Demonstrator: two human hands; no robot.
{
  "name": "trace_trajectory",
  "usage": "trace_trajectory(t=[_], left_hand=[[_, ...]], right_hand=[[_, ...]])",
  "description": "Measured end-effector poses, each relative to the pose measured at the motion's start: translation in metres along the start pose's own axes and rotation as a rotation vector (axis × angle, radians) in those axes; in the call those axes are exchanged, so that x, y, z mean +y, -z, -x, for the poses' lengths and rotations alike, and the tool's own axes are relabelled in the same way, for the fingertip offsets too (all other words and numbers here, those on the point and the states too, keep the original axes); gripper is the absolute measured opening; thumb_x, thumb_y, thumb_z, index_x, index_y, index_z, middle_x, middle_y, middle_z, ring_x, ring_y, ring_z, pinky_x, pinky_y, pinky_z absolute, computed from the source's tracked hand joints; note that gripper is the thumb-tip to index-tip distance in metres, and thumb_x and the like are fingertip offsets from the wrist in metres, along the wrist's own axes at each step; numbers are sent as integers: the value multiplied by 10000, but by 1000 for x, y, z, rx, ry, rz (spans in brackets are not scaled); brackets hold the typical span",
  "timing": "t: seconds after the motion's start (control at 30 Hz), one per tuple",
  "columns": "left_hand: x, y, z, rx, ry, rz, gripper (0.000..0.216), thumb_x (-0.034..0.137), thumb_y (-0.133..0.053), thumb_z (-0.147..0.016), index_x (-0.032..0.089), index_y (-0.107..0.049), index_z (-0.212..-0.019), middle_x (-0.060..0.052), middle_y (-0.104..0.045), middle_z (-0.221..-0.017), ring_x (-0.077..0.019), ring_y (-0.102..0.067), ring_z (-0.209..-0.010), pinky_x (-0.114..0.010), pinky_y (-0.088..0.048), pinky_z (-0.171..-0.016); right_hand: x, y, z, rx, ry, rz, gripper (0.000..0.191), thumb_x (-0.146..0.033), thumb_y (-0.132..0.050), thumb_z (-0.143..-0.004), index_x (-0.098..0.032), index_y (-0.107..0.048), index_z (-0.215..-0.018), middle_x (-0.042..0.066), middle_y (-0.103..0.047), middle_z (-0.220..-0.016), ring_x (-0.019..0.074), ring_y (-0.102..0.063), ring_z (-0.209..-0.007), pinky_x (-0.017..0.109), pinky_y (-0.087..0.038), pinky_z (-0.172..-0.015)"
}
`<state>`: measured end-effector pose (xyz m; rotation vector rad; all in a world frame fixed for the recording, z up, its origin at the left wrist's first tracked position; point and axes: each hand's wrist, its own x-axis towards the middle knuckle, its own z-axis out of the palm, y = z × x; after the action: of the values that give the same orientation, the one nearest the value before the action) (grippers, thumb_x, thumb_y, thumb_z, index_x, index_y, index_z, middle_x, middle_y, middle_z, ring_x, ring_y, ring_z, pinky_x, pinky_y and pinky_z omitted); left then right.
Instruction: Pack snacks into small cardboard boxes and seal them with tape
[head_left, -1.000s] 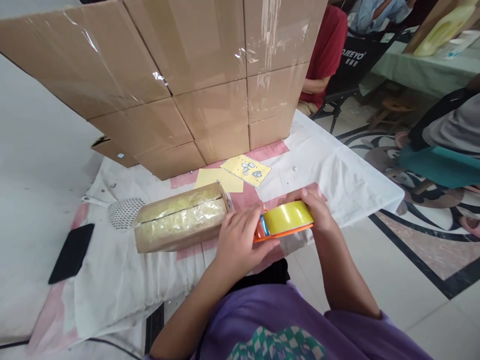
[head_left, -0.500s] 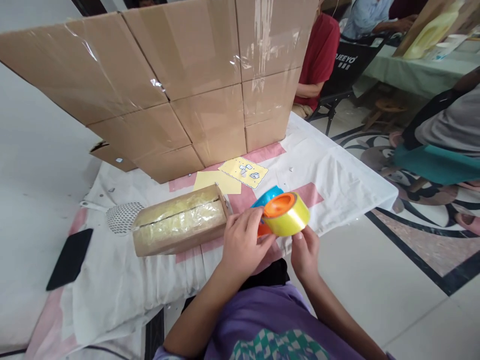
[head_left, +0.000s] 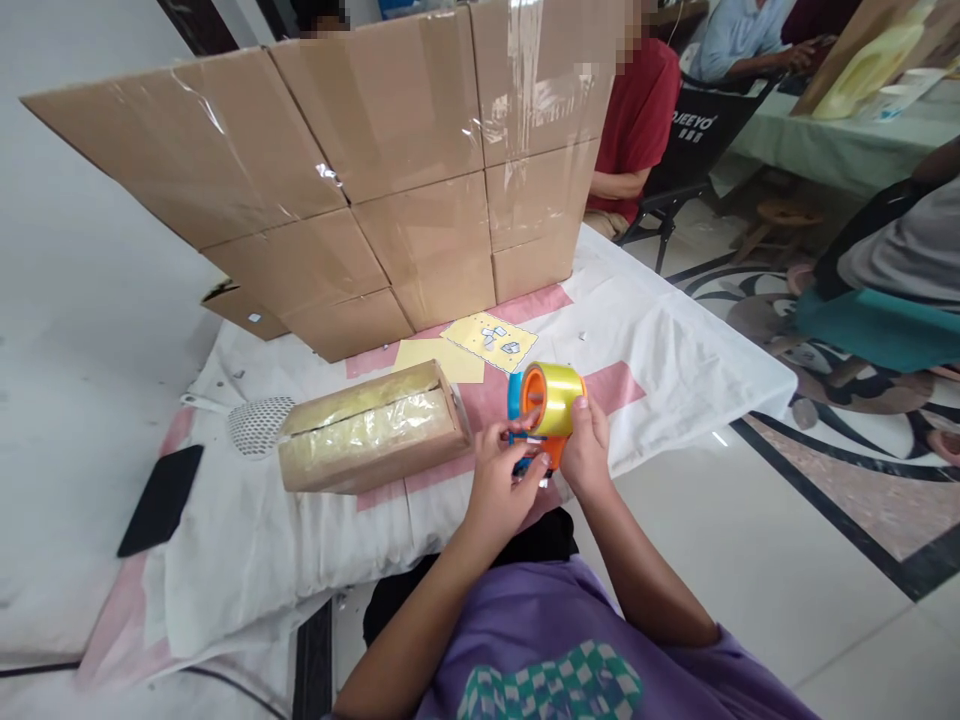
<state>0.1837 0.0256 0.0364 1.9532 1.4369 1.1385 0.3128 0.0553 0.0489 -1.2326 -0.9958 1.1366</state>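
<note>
Both of my hands hold a tape dispenser (head_left: 546, 408) with a yellow tape roll, an orange hub and a blue frame, raised just above the table's near edge. My right hand (head_left: 586, 455) grips it from the right and below. My left hand (head_left: 501, 480) pinches at its lower left side, fingers closed. Just left of the hands lies a long brown cardboard box (head_left: 373, 427) whose top is covered with shiny clear tape.
A tall taped cardboard wall (head_left: 360, 180) stands across the back of the white-clothed table (head_left: 675, 350). Yellow sheets (head_left: 480, 345), a mesh scoop (head_left: 259, 425) and a black phone (head_left: 160, 499) lie on the cloth. Other people sit at the right and behind the wall.
The dispenser has turned from lying flat to upright and come nearer the box. My right hand shifted from over it to under its right side; my left hand went on gripping it.
</note>
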Motion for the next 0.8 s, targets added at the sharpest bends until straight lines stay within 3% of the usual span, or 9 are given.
trace_trajectory(t=[0.23, 0.3, 0.43, 0.53, 0.67, 0.8], left_hand=[[13, -12, 6, -13, -31, 122, 285, 301, -626, -964, 222, -741, -715, -50, -648, -842, -208, -584, -872, -361, -492, -805], [16, -11, 7, -53, -38, 154, 282, 313, -625, -969, 222, -741, -728, -35, -676, -770, -207, -592, -831, -353, -476, -776], [15, -10, 10, -124, 37, 260, 340, 324, -599, -980, 214, -713, -679, -11, -694, -661, -181, -616, -713, -322, -469, -722], [12, -10, 13, -103, 126, 347, 366, 343, -597, -971, 202, -696, -648, -16, -705, -657, -166, -627, -661, -296, -477, -687], [12, -11, 17, -147, 191, 433, 363, 366, -586, -967, 184, -702, -675, -17, -703, -641, -152, -629, -618, -269, -476, -658], [18, -11, 21, -153, 278, 458, 326, 357, -591, -950, 177, -673, -691, 6, -665, -602, -134, -610, -591, -236, -454, -625]], right_hand=[[6, 0, -19, 135, -131, -96, 780, -879, -261, -851, -221, -653, -996, 134, -686, -846, 330, -657, -899, 419, -538, -679], [6, 3, -21, 16, -118, -207, 764, -887, -324, -825, -213, -640, -994, 131, -694, -870, 329, -666, -895, 407, -537, -663], [11, 13, -17, -269, -36, -278, 593, -759, -689, -725, -267, -605, -1044, 48, -692, -903, 250, -683, -826, 333, -535, -670], [20, 16, -12, -376, -153, -183, 646, -828, -630, -728, -256, -606, -1027, 32, -673, -809, 230, -673, -733, 316, -519, -605], [30, 6, -10, -179, -277, -64, 693, -886, -511, -757, -206, -618, -840, 40, -654, -689, 217, -652, -666, 306, -508, -567], [26, -2, -19, -34, -139, -56, 651, -827, -469, -834, -203, -573, -677, 23, -606, -588, 177, -590, -567, 289, -472, -539]])
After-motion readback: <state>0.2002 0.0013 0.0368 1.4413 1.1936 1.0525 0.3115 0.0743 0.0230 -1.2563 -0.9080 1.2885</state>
